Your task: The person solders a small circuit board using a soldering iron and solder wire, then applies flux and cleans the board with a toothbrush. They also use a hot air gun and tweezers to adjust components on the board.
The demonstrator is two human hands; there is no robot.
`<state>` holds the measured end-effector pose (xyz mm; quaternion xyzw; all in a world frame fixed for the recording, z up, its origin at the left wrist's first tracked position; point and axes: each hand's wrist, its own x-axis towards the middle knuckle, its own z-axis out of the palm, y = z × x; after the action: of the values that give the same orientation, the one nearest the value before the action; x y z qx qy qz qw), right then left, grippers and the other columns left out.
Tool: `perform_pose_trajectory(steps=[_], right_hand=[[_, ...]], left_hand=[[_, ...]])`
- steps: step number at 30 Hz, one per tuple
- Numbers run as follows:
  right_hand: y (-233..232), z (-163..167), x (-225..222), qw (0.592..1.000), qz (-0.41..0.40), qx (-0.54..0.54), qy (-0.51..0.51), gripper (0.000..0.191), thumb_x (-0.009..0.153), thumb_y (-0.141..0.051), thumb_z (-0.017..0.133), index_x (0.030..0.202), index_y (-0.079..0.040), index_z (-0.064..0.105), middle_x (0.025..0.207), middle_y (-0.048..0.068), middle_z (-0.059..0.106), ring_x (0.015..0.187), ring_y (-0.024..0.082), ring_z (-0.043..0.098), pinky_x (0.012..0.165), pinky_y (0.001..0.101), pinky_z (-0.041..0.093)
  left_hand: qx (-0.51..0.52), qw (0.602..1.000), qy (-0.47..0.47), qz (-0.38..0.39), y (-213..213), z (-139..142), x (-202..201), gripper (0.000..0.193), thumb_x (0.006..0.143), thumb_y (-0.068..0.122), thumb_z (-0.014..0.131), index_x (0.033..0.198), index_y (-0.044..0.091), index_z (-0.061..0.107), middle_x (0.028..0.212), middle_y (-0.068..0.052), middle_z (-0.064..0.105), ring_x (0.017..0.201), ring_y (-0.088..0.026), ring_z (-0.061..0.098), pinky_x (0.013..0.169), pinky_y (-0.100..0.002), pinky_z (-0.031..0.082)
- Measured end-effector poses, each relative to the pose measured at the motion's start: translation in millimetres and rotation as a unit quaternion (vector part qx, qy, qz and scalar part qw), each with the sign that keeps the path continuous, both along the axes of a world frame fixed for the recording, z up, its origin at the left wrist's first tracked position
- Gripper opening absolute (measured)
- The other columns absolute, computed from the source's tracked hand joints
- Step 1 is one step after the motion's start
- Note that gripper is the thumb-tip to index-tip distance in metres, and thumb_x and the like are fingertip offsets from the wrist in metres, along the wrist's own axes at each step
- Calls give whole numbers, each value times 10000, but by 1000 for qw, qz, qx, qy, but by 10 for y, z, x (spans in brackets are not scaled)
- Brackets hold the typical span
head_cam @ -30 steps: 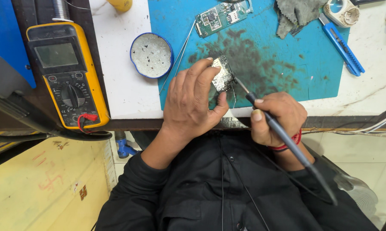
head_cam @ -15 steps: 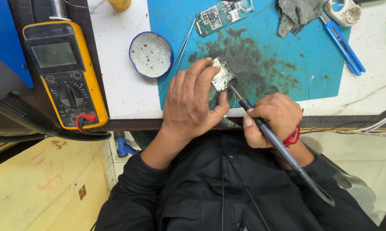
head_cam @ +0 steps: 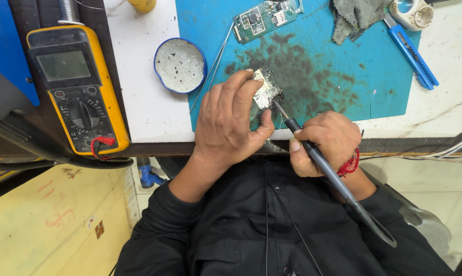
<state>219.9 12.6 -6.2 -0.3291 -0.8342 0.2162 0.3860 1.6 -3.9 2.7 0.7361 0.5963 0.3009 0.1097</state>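
Circuit board pinched in left hand; right hand grips soldering iron.

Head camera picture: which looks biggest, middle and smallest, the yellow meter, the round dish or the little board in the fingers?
1. Yellow multimeter, by far the largest.
2. Round blue-rimmed dish.
3. Small circuit board that the left hand holds; partly hidden by fingers, yet clearly smallest.

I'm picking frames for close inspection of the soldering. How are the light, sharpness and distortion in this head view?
Head view: soft, even light, with no hard shadows on the blue mat. The left hand, small circuit board and soldering iron in the right hand are sharp. The multimeter screen shows no glare. The wide lens bows the table edge.
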Motion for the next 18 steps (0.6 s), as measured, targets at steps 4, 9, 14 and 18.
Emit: perform_pose_trajectory(steps=[4,9,14,18], right_hand=[[1,-9,-2,1000,-6,7,3,163,844,-97,701,949,-60,582,767,87,620,649,272,634,597,392,493],[11,-23,-6,1000,0,12,10,170,842,-101,700,949,-44,581,759,93,620,631,269,619,585,393,484],[0,-17,-2,1000,-3,5,7,165,848,-96,701,950,-52,579,764,89,620,643,270,629,596,390,493],[4,-13,-3,1000,-1,6,7,171,847,-96,702,954,-43,578,763,92,617,641,275,627,594,392,491]], left_hand=[[2,1000,2,0,-2,1,0,542,870,229,787,1322,66,538,1346,-99,556,1082,-270,593,946,-395,493],[3,1000,4,1,-5,3,-5,539,868,226,787,1321,68,542,1346,-96,560,1079,-268,594,939,-393,492],[2,1000,4,-1,-5,4,-12,540,870,230,787,1322,65,542,1349,-98,559,1081,-267,595,946,-393,494],[1,1000,2,-3,-4,6,-12,539,868,231,788,1319,62,547,1349,-101,562,1072,-269,595,938,-392,492]])
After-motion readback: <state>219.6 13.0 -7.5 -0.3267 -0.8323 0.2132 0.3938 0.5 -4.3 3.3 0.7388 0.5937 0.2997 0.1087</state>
